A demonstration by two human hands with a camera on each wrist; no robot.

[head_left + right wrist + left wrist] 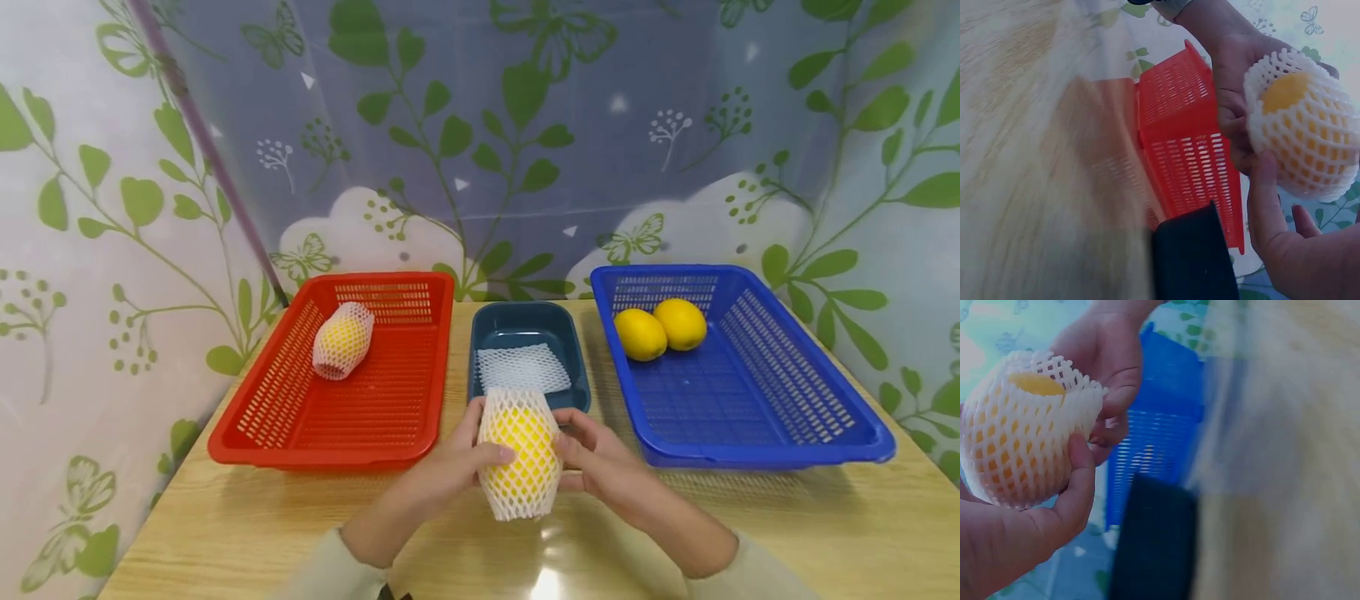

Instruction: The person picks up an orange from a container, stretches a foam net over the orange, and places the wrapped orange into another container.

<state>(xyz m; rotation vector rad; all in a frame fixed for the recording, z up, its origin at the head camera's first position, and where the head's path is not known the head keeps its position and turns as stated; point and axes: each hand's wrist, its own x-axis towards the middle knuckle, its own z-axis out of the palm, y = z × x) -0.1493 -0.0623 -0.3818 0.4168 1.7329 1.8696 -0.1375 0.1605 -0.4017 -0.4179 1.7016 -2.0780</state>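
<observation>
A lemon wrapped in a white foam net sleeve is held up between both hands over the front of the table. My left hand grips it from the left, the thumb lying across the net. From the other side my right hand holds it, thumb and fingers on the sleeve. Both wrist views show bare yellow peel through the sleeve's open end. Just behind the hands, a dark teal tray contains flat white foam netting. The lemon hides part of the tray's front.
To the left, a red basket holds one net-wrapped lemon. A blue basket on the right has two bare lemons in its far left corner. Behind the wooden table hangs a leaf-patterned cloth.
</observation>
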